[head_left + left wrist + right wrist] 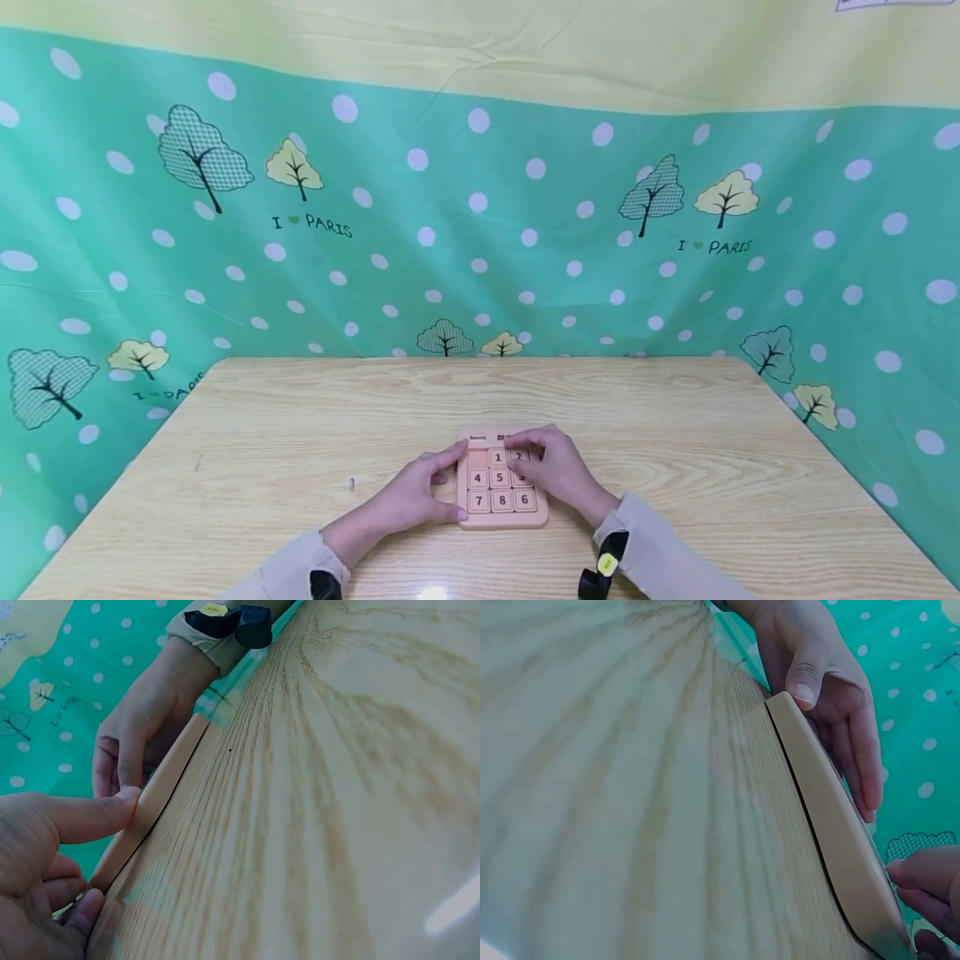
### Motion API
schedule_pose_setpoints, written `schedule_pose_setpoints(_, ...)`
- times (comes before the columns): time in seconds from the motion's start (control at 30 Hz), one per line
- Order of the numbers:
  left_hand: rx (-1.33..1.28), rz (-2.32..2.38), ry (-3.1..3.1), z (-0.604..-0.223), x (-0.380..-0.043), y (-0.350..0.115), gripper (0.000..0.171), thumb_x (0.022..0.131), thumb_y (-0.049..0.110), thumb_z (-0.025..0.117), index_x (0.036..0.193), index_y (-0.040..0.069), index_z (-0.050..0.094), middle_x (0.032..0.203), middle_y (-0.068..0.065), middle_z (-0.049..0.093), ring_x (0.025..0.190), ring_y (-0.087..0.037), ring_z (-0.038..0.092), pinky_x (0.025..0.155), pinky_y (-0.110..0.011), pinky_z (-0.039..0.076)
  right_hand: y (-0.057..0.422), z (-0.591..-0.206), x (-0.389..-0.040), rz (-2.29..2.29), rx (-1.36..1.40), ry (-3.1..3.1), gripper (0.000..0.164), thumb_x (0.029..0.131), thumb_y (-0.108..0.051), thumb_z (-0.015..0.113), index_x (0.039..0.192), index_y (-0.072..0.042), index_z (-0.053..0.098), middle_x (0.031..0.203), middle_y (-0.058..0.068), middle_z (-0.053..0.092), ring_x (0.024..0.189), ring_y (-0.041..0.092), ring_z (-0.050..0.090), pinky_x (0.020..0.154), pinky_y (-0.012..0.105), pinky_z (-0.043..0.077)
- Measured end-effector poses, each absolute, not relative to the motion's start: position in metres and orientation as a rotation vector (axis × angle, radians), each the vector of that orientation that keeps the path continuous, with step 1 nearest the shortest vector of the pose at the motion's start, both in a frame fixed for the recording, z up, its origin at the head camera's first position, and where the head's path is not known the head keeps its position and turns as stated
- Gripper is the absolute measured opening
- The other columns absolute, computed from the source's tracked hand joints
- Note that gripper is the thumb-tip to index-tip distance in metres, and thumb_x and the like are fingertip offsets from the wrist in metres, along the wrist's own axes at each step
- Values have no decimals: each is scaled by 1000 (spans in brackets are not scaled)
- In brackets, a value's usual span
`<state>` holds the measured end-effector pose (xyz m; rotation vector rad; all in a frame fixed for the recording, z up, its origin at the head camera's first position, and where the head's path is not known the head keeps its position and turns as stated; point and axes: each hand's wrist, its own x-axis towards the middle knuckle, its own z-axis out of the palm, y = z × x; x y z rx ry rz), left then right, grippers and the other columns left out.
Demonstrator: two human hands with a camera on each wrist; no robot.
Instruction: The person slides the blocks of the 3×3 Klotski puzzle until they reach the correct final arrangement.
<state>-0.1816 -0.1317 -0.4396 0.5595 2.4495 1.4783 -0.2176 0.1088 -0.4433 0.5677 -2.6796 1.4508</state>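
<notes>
A pink sliding number puzzle (502, 522) lies flat on the table, its digits upright in the head view. Tile 1 (498, 457) is in the middle of the top row, with an empty slot to its left. Rows 4, 5, 3 and 7, 8, 6 sit below, the 3 partly covered by fingers. My left hand (416, 493) grips the puzzle's left side, thumb at the near corner and forefinger by the far corner. Over the upper right tiles is my right hand (558, 471), its fingertips touching around tile 2 (517, 456). Both wrist views show the puzzle's thick side edge (825, 817).
The wooden table (300, 417) carries a tiny dark scrap (352, 483) left of the puzzle. A green dotted curtain (480, 233) with printed trees hangs behind and around the table. Each wrist wears a black strap, such as the right strap (611, 546).
</notes>
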Motion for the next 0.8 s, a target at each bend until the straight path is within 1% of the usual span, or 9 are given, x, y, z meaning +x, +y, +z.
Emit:
schedule_pose_setpoints(0.2,547,1467,2467,-442,-183,-132,96,65,22,84,146,9,34,138,-20,42,107,-25,48,95,-43,41,108,-445,-220,1452,545,-2689,23,76,-9,75,98,-13,73,99,-2,67,86,15,48,72,25,39)
schedule_pose_setpoints(0.33,552,1456,2471,-443,-183,-132,96,66,24,84,146,9,34,139,-19,41,107,-24,48,94,-39,41,108,-446,-219,1444,536,-2695,21,75,-8,76,96,-14,74,98,-2,67,86,15,48,72,25,39)
schedule_pose_setpoints(0.47,561,1453,2471,-443,-183,-132,95,66,24,84,146,9,34,138,-19,42,106,-23,47,93,-37,41,107,-445,-218,1411,538,-2697,21,75,-8,76,95,-13,74,96,-2,67,88,15,50,76,26,41)
schedule_pose_setpoints(0.6,562,1452,2477,-443,-183,-132,95,66,23,84,146,9,34,135,-19,43,104,-23,47,91,-37,41,106,-443,-218,1389,536,-2706,19,76,-8,75,95,-13,74,94,-2,65,88,14,52,78,26,43)
schedule_pose_setpoints(0.8,546,1435,2485,-444,-185,-133,96,66,26,84,146,11,34,136,-17,43,104,-21,47,90,-34,42,102,-443,-219,1366,565,-2740,18,79,-10,74,96,-14,74,95,-4,66,90,13,54,79,26,44)
